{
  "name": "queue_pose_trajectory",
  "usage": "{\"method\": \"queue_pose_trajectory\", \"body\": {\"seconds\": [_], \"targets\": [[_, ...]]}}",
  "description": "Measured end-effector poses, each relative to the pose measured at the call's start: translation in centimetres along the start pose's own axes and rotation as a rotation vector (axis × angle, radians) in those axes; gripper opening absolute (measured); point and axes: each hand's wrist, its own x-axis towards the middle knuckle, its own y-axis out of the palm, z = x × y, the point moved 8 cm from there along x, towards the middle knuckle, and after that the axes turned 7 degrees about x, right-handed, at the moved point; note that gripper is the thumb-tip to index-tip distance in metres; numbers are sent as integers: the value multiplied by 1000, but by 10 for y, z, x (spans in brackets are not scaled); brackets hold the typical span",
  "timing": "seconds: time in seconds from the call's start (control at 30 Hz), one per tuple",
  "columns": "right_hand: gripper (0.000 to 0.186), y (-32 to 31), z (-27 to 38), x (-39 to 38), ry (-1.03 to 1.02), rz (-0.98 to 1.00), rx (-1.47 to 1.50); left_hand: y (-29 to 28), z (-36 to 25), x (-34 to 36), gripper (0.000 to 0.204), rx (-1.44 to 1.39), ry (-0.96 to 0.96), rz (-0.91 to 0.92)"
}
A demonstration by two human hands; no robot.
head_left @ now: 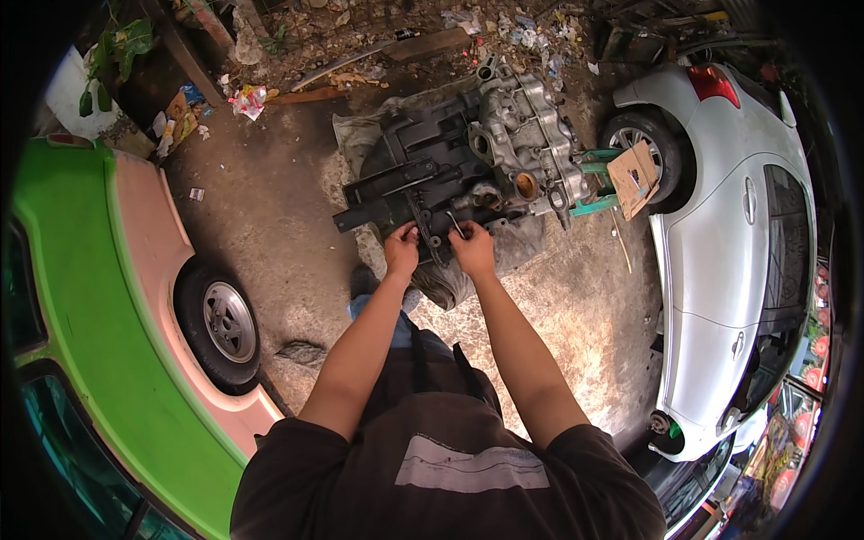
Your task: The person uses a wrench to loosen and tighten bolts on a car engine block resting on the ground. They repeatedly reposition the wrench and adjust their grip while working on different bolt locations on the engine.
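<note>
A large engine block (517, 135) with a dark metal frame (405, 175) lies on a grey cloth on the concrete floor in front of me. My left hand (401, 249) grips the near edge of the dark frame. My right hand (472, 247) is closed around a thin metal wrench (454, 222) that points up into the engine's near side. Both forearms reach forward from the lower edge of the view.
A green and pink car (108, 324) stands at my left with its wheel (222, 322) close by. A silver car (738, 234) is parked at the right. A cardboard piece (634, 178) leans by its tyre. Litter and planks (423, 45) lie beyond the engine.
</note>
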Motion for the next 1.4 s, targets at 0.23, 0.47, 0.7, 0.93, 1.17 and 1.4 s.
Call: {"method": "queue_pose_trajectory", "body": {"seconds": [0.23,0.47,0.7,0.93,1.17,1.4], "targets": [[24,0,-1,-1,23,-16,-6,-1,3,-4,24,-23,-12,38],[22,1,-2,-1,9,-2,-15,-2,0,14,23,54,52,-31],[23,-1,3,-3,-11,-22,-29,-2,3,20,20,85,99,-85],[23,0,1,-1,-24,-19,-25,-4,-6,22,19,200,127,-121],[23,1,-1,0,-33,-23,-47,-5,-23,-11,21,346,129,-97],[29,1,-3,-1,11,-19,-47,-6,-23,-23,22,320,138,-52]]}}
